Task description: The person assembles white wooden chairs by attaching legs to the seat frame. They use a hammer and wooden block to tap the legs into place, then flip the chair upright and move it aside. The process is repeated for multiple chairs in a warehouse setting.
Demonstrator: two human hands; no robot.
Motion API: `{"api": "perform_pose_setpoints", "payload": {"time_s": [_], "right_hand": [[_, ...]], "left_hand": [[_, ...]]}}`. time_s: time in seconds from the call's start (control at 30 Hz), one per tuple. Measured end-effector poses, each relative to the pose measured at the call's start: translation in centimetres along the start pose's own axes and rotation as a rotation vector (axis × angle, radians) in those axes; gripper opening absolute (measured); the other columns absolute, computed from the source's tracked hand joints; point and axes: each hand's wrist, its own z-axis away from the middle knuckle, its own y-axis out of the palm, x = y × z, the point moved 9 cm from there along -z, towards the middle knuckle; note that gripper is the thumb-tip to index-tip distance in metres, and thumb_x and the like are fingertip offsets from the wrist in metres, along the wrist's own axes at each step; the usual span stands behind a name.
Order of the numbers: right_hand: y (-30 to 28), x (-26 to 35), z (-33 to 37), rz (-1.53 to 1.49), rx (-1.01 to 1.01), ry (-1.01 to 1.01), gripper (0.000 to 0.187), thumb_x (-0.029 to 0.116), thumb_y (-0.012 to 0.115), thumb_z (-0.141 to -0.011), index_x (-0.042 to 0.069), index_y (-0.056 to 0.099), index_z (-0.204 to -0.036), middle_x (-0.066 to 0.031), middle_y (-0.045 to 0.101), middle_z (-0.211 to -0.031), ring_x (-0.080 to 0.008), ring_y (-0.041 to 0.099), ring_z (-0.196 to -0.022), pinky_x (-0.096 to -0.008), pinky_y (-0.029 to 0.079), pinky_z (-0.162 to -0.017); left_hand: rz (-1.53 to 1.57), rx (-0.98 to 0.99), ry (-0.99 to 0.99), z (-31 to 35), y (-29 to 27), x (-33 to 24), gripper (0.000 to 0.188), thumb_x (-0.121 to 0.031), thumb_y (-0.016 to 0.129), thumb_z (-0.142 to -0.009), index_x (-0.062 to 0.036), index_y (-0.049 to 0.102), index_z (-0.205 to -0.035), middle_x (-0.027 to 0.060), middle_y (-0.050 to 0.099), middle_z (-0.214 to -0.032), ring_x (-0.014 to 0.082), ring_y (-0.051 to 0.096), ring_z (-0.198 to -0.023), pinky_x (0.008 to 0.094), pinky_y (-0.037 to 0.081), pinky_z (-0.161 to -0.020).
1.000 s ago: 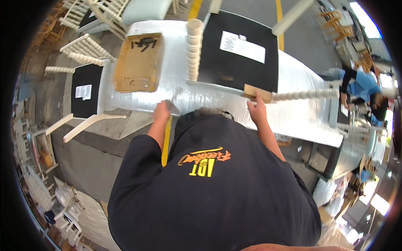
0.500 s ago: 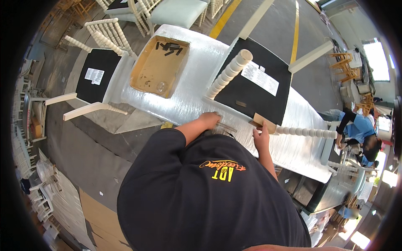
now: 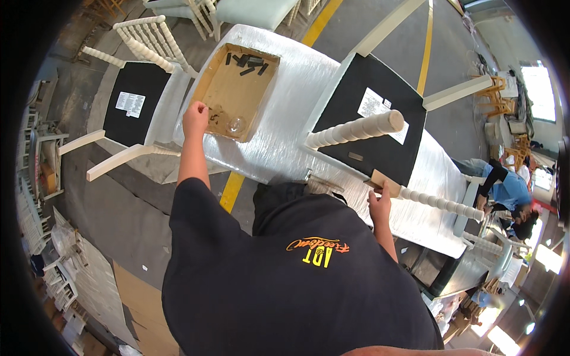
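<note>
My left hand (image 3: 196,118), its fingers closed, hangs over the near left rim of a shallow cardboard box (image 3: 270,95); whatever it may hold is too small to see. Inside lie black strips (image 3: 246,61), small dark bits and a clear round container (image 3: 236,126). My right hand (image 3: 380,203) pinches a flat tan rectangular piece (image 3: 387,183) at the near corner of an upturned chair (image 3: 344,115), beside a turned leg (image 3: 442,203). A small brownish plate (image 3: 355,156) sits on the chair's black underside. Close to my body lies a thin metal rod-like object (image 3: 325,183).
The table (image 3: 285,77) is wrapped in shiny plastic film. Another upturned chair (image 3: 151,95) stands at its left. One turned leg (image 3: 356,130) of the near chair points up toward me. At the right, a person in blue (image 3: 507,184) works on another chair.
My left hand has left the metal rod-like object by my body and moved left and away from me to the box. My right hand stays on the tan piece. The view has shifted slightly.
</note>
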Motion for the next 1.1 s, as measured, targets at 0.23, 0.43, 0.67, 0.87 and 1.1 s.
{"api": "perform_pose_setpoints", "payload": {"time_s": [0.23,0.43,0.67,0.87,1.1], "right_hand": [[-0.1,0.0,-0.2,0.006,-0.023,0.08,0.074,0.022,0.071,-0.092,0.001,0.041,-0.157,-0.0195,0.072,-0.114,-0.0282,0.07,-0.083,-0.0399,0.056,-0.081],[0.5,-1.3,-0.4,0.057,-0.044,0.047,0.075,0.02,0.068,-0.095,0.005,0.035,-0.161,-0.0162,0.07,-0.118,-0.0235,0.075,-0.081,-0.0343,0.059,-0.065],[0.1,1.3,0.2,0.04,-0.047,0.134,0.076,0.022,0.07,-0.092,0.001,0.039,-0.158,-0.0197,0.071,-0.117,-0.029,0.069,-0.085,-0.0411,0.055,-0.084],[0.2,1.5,0.1,0.017,-0.064,0.109,0.076,0.02,0.07,-0.092,-0.001,0.038,-0.157,-0.0199,0.07,-0.116,-0.0291,0.068,-0.085,-0.0409,0.055,-0.084],[0.2,1.5,-0.1,0.043,-0.078,0.071,0.075,0.019,0.07,-0.093,-0.001,0.038,-0.157,-0.0197,0.069,-0.11,-0.03,0.067,-0.085,-0.0415,0.055,-0.083]], "left_hand": [[-0.457,0.234,0.154,-1.1,5.6,-0.3,0.018,-0.013,0.068,-0.09,-0.0131,0.069,-0.108,0.0136,0.066,-0.112,0.0373,0.069,-0.104,0.0522,0.056,-0.087],[-0.431,0.259,0.16,-1.0,5.1,0.0,0.012,-0.012,0.07,-0.091,-0.0106,0.068,-0.103,0.0142,0.066,-0.11,0.039,0.069,-0.103,0.0525,0.056,-0.086],[-0.384,0.306,0.184,-2.2,6.3,1.2,0.012,-0.016,0.073,-0.089,-0.0072,0.068,-0.096,0.016,0.067,-0.108,0.0395,0.067,-0.101,0.0511,0.056,-0.087],[-0.362,0.318,0.159,-2.9,7.1,2.4,0.014,-0.018,0.072,-0.088,-0.0059,0.069,-0.095,0.0168,0.068,-0.107,0.0395,0.067,-0.102,0.051,0.055,-0.087],[-0.39,0.231,0.147,-2.0,6.7,1.5,0.015,-0.018,0.068,-0.089,-0.004,0.07,-0.094,0.0184,0.069,-0.107,0.04,0.067,-0.103,0.051,0.055,-0.088]]}}
